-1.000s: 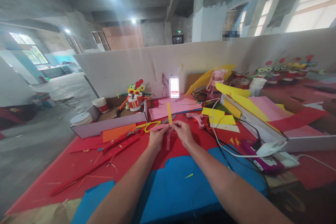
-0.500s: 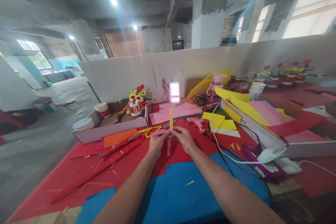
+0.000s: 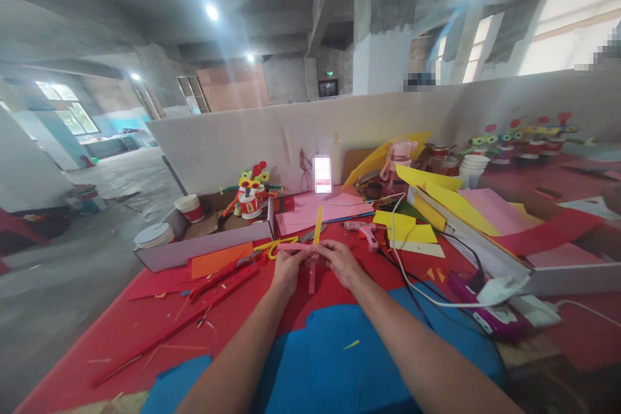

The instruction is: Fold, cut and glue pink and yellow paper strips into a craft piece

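Between my two hands, above the red table, are narrow paper strips that meet at the fingertips. A yellow paper strip (image 3: 318, 226) points up and away from me. One pink paper strip (image 3: 312, 277) hangs down towards me, and another pink end sticks out to the left over my left hand (image 3: 290, 265). That hand is closed, pinching the pink strip. My right hand (image 3: 338, 261) is closed too, its thumb and finger pinching at the foot of the yellow strip. The exact crossing of the strips is partly hidden by my fingers.
Yellow-handled scissors (image 3: 279, 247) lie just beyond my left hand. A pink glue gun (image 3: 363, 233) rests behind my right hand, near a white cable (image 3: 412, 281) and a purple power strip (image 3: 485, 310). Paper-cup figures (image 3: 251, 204) stand in a shallow box (image 3: 208, 247) on the left.
The yellow strip's tip has tilted slightly to the right, and the pink end on the left lies more level. Both hands remain nearly in place, still pinching. The view has shifted a little.
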A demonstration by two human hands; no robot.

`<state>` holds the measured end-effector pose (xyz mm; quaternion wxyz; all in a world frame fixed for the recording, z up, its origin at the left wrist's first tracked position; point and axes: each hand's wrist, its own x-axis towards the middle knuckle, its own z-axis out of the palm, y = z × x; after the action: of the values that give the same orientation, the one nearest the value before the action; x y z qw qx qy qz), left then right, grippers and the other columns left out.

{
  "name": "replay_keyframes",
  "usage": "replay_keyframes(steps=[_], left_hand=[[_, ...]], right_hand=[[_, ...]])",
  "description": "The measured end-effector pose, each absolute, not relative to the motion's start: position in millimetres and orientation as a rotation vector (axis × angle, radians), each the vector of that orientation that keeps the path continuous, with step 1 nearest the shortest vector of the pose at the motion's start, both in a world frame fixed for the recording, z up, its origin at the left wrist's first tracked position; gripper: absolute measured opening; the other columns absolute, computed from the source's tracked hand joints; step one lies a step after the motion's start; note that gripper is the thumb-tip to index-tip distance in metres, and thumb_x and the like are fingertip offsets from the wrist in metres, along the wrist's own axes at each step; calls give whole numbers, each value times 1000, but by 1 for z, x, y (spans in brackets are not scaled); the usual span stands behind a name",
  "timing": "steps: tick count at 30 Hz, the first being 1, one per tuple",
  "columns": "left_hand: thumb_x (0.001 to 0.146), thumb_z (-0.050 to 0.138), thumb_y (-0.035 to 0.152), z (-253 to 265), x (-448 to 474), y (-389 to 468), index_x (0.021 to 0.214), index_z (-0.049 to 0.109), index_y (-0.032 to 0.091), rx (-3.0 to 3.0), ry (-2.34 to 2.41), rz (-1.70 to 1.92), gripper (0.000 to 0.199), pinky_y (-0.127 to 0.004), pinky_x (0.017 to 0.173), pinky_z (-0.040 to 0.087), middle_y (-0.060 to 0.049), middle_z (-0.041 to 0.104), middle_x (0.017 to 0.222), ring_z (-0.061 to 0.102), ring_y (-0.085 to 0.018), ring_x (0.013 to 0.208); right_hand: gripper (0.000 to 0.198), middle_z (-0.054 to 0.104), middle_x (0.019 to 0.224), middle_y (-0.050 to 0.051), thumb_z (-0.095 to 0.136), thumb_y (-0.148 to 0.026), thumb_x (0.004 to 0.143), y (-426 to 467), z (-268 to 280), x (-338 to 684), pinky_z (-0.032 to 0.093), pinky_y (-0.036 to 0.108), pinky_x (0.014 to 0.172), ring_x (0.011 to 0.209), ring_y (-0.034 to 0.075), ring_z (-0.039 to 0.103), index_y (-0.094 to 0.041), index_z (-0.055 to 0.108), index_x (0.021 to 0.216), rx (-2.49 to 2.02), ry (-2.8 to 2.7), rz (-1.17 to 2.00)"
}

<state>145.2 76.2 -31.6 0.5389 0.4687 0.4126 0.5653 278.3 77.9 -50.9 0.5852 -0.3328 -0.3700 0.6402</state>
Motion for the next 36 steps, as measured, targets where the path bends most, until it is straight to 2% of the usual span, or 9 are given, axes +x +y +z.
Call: replay_keyframes(steps=[5, 11, 18, 24, 31, 36], left_hand=[[59, 77, 33, -33, 139, 80, 56, 66, 13, 1336, 1136, 1299, 23, -23, 49, 34, -2, 60, 50, 49, -11, 47], [64, 75, 40, -34, 141, 81, 57, 63, 14, 1328, 1044, 1309, 29, -24, 52, 36, -1, 58, 50, 48, -11, 48], [62, 79, 39, -34, 144, 78, 63, 64, 14, 1147, 931, 1314, 29, -22, 53, 37, 0, 59, 55, 49, -9, 50], [62, 81, 44, -32, 148, 76, 68, 63, 15, 1247, 984, 1279, 35, -22, 54, 39, 1, 59, 57, 51, -10, 52], [60, 81, 45, -32, 140, 80, 61, 63, 15, 1302, 1025, 1295, 35, -21, 53, 35, 1, 58, 54, 47, -9, 50], [60, 80, 47, -35, 141, 81, 68, 67, 14, 1266, 1017, 1261, 37, -22, 54, 38, -2, 63, 60, 51, -10, 53]], right_hand=[[44, 66, 60, -1, 89, -48, 41, 77, -48, 283, 45, 26, 60, 56, 12, 57, -17, 68, 63, -915, -965, 1456], [45, 62, 53, -1, 90, -47, 35, 76, -49, 274, 50, 30, 66, 53, 12, 56, -17, 62, 52, -853, -817, 1444], [45, 62, 54, -2, 92, -42, 32, 77, -50, 271, 52, 29, 65, 52, 11, 57, -16, 62, 54, -774, -691, 1543], [46, 65, 56, 1, 89, -49, 38, 78, -52, 269, 54, 33, 64, 56, 16, 61, -17, 62, 56, -790, -714, 1412], [42, 67, 62, 2, 88, -46, 45, 75, -50, 273, 55, 34, 70, 58, 15, 62, -14, 71, 66, -846, -835, 1437], [40, 68, 64, 2, 87, -46, 45, 75, -50, 270, 56, 37, 70, 59, 17, 63, -17, 71, 66, -824, -788, 1377]])
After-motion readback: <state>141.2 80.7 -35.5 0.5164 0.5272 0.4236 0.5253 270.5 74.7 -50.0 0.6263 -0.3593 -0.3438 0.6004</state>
